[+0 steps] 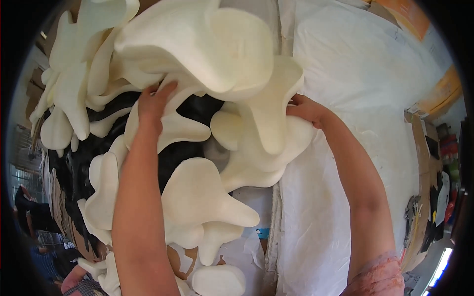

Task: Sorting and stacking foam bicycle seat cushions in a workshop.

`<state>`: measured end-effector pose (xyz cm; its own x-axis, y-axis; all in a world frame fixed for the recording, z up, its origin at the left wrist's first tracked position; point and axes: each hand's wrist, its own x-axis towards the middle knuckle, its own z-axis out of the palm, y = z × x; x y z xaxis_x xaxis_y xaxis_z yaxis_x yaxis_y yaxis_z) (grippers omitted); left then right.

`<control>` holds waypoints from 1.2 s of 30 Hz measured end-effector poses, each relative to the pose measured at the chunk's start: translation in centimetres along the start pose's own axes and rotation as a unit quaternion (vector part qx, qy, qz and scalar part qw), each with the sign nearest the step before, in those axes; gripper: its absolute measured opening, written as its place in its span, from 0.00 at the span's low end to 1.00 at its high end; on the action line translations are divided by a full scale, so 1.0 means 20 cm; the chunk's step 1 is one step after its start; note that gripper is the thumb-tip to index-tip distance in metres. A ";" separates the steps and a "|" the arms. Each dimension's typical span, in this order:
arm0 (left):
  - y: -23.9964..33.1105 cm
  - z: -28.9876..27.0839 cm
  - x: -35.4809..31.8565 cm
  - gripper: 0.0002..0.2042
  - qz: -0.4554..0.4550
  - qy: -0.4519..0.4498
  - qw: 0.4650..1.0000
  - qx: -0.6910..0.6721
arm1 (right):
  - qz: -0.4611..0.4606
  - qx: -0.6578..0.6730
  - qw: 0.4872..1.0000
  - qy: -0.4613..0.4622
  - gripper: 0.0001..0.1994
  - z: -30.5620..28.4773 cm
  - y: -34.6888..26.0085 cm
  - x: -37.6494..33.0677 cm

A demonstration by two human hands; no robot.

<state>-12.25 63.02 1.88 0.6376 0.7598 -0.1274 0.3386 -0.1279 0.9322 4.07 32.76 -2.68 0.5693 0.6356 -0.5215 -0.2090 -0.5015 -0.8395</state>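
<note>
Hands (154,101) grip foam pieces (207,44) (white sheet (365,74) beside).

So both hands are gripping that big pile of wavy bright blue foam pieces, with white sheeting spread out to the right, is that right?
Not quite: the wavy foam pieces are cream-white, not blue. The head view shows the left hand and the right hand both holding into that pile, with dark material showing through the gaps and white sheeting spread out to the right.
</note>
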 end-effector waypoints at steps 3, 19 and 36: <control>-0.19 0.14 -0.22 0.17 0.010 0.076 0.997 -0.010 | -0.058 -0.031 0.997 0.029 0.37 0.14 0.02 -0.14; -0.94 -2.18 -2.76 0.35 -0.220 0.282 0.920 -0.159 | -0.265 0.034 0.771 -0.578 0.28 2.79 0.26 -1.64; -0.87 -1.63 -1.12 0.38 -0.080 0.209 0.973 0.055 | -0.058 -0.068 0.961 0.262 0.48 0.50 0.41 -0.18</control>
<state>-55.09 68.97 -0.47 0.2417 0.9655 -0.0973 0.4965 -0.0369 0.8672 -7.63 32.24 -9.26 0.9124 0.3268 -0.2463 -0.0337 -0.5398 -0.8411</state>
